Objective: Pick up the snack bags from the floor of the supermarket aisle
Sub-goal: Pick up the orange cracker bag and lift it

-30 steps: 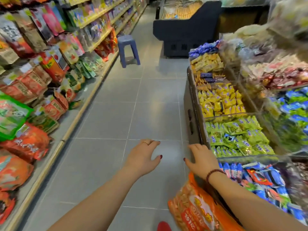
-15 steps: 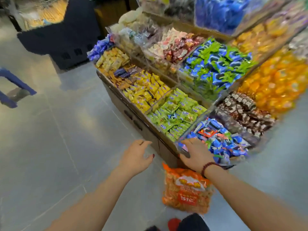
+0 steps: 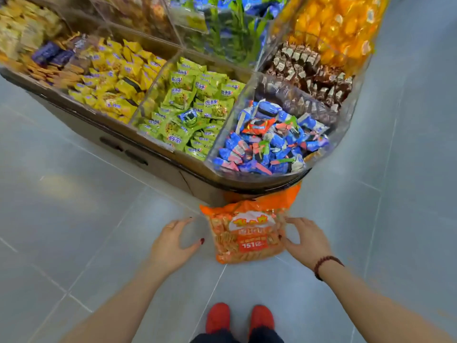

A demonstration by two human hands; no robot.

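One orange crinkly plastic snack bag (image 3: 243,235) lies flat on the grey tiled floor (image 3: 74,219), its top edge up against the base corner of the brown candy display bin (image 3: 158,167). I see no other bag on the floor in view.

My left hand (image 3: 173,243) is spread, fingers apart, just left of the bag with a gap of bare tile between; it is not touching. My right hand (image 3: 305,241) is also spread, fingertips at the bag's right edge, seemingly touching the film; the thumb sits at the lower right side. Neither hand is pinching anything yet. My red shoes (image 3: 239,318) stand just behind the bag.

Handling, my judgement: light, air-puffed, film slick and soft, so it will buckle if squeezed in the middle. The contents look like small crackers, so they are crushable. Best hold is by the two long side edges, or pinch the flat sealed seam at the top where there is no filling. The top corner is tucked under the bin's overhang, so I would slide the bag toward me first, then lift.
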